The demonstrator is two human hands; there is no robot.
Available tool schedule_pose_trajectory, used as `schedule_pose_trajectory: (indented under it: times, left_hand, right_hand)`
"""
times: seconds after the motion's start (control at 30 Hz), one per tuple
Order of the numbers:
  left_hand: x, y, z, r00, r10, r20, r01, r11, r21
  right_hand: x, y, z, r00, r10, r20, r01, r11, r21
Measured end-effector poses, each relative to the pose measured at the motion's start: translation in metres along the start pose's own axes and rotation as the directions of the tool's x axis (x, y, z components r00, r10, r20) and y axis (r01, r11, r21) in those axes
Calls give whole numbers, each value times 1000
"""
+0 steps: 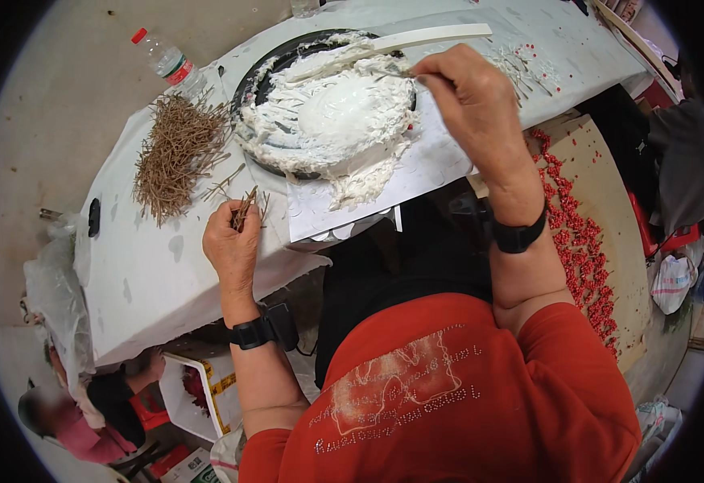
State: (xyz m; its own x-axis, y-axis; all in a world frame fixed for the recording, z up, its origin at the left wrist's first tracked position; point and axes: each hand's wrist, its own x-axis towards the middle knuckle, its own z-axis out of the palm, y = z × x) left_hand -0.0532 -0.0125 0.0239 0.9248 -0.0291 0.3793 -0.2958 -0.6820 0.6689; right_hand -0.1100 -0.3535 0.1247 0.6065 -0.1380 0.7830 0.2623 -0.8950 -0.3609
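A small bundle of thin, brown, dry-looking twigs (245, 211) sits clamped between the thumb and fingers of the left hand (231, 245) above the white-covered table (154, 278), its tips fanning past the fingertips and its long axis running roughly away from the wearer. Beyond lies a loose heap of similar stems (176, 153); the right hand (476, 101) has thumb and forefinger drawn close at the right edge of thick white paste (328, 121), though whether they grip anything I cannot tell.
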Motion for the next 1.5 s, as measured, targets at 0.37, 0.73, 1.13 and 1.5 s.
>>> schedule_pose_trajectory:
  times: [0.37, 0.73, 1.13, 1.5]
  left_hand:
    - [0, 9, 1, 1000, 27, 6, -27, 999, 41]
    - [1, 5, 0, 998, -62, -6, 60, 986, -157]
    - [3, 2, 0, 996, -67, -66, 40, 936, -351]
    - [2, 1, 0, 987, -61, -148, 0, 924, -382]
  right_hand:
    - [-11, -5, 51, 980, -8, 197, 39, 988, -152]
    - [-7, 3, 41, 992, -22, 124, 35, 993, -110]
    - [-12, 6, 33, 996, 43, 81, -55, 987, 154]
    - [-16, 5, 32, 992, 62, 110, -75, 991, 114]
